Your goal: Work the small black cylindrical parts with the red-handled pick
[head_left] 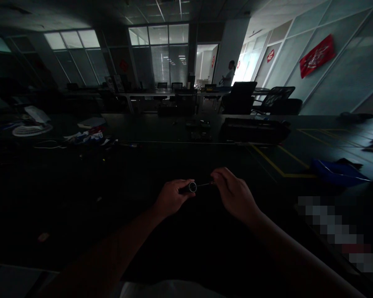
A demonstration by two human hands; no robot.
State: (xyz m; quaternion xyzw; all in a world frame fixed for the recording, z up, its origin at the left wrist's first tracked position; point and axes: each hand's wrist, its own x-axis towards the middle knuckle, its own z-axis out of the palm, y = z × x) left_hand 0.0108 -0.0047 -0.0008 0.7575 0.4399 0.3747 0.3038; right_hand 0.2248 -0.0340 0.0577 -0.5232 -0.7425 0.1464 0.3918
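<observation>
- Small dark cylinder with a pale round end (190, 187): held above the dark tabletop (161, 165), between both hands.
- Left hand (170, 198): fingers closed around the cylinder's body.
- Right hand (234, 193): fingertips pinching a thin metal rod (205, 184), tip at the pale end.
- Technique: judged best with cylinder steady, rod kept in line.
- Blue cloth (338, 171): lies well right.

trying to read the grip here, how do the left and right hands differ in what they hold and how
The left hand wraps its fingers round a short dark cylinder with a pale round end; the right hand pinches a thin rod at its fingertips. The left is a closed fist; the right is looser, back up. Both are bare and meet over the dark table.
</observation>
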